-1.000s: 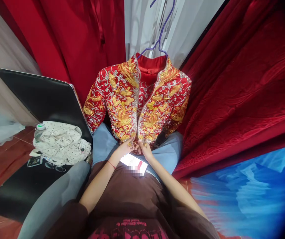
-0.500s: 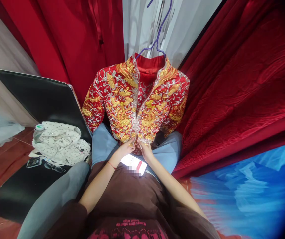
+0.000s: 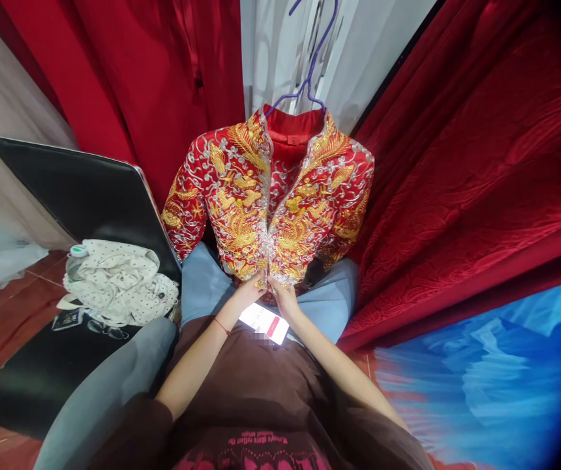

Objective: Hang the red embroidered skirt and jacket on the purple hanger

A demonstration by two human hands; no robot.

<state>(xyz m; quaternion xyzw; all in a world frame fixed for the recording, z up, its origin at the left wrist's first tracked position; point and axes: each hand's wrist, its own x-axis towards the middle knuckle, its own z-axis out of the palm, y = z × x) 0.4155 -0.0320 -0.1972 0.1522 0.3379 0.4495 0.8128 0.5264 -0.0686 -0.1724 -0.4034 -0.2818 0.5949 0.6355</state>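
A red jacket (image 3: 241,222) with gold and silver embroidery hangs in front of me on a purple wire hanger (image 3: 316,55). Its collar is parted, and the two front edges come together near the hem. My left hand (image 3: 250,290) is closed on the left front edge at the bottom. Right beside it, my right hand (image 3: 283,295) pinches the other edge, with the fingertips of both hands almost touching. Any fastener between them is too small to make out. A phone (image 3: 265,323) with a lit screen lies on my lap just below the hands.
On the left, a black chair (image 3: 30,385) carries a bundled white dotted cloth (image 3: 114,277), with glasses (image 3: 109,328) beside it. Red curtains (image 3: 471,176) hang on both sides. Blue tulle (image 3: 496,372) spreads at the lower right, over a red tiled floor.
Both hands have shifted only slightly at the hem, the right one a little to the left. The jacket stays almost still.
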